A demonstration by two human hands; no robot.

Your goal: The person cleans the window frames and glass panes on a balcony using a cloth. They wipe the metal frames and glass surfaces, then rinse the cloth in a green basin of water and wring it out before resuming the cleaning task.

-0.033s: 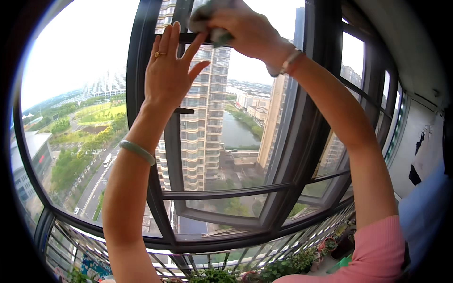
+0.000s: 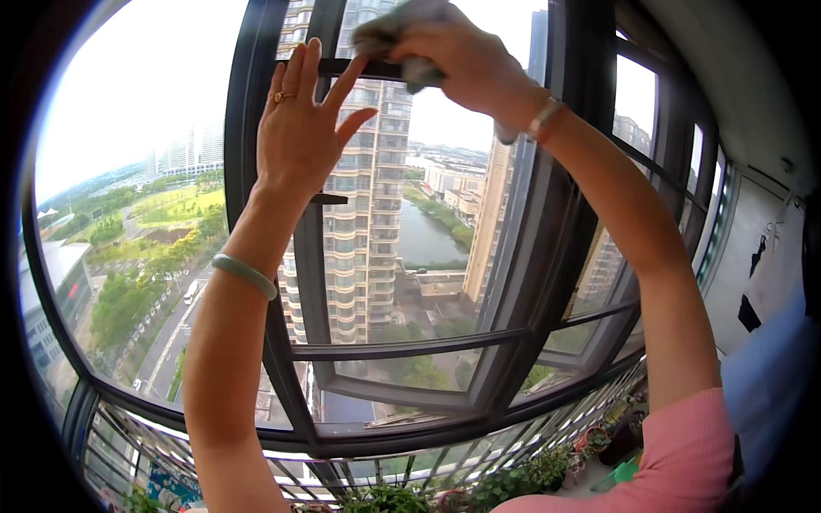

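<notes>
My right hand (image 2: 466,73), raised high in front of the window, is closed on a grey-green cloth (image 2: 398,34); motion blurs both a little. The cloth lies near the dark horizontal bar (image 2: 380,68) of the window frame. My left hand (image 2: 299,128) is raised beside it, fingers outstretched, a gold ring on one finger and a pale bangle on that wrist. Its palm faces the dark upright frame (image 2: 246,162); whether it presses there I cannot tell. Just below this hand a black window handle (image 2: 329,199) sticks out.
Under the bar, a lower pane is tilted outward (image 2: 410,395). Metal railings (image 2: 359,470) and potted plants (image 2: 513,483) run along the bottom. Hanging clothes (image 2: 774,274) and a blue cloth (image 2: 765,385) are at the right. Tall buildings (image 2: 363,214) and a river stand outside.
My right hand and the cloth have shifted slightly right and downward. My left hand keeps its pose, while the whole view has moved a touch.
</notes>
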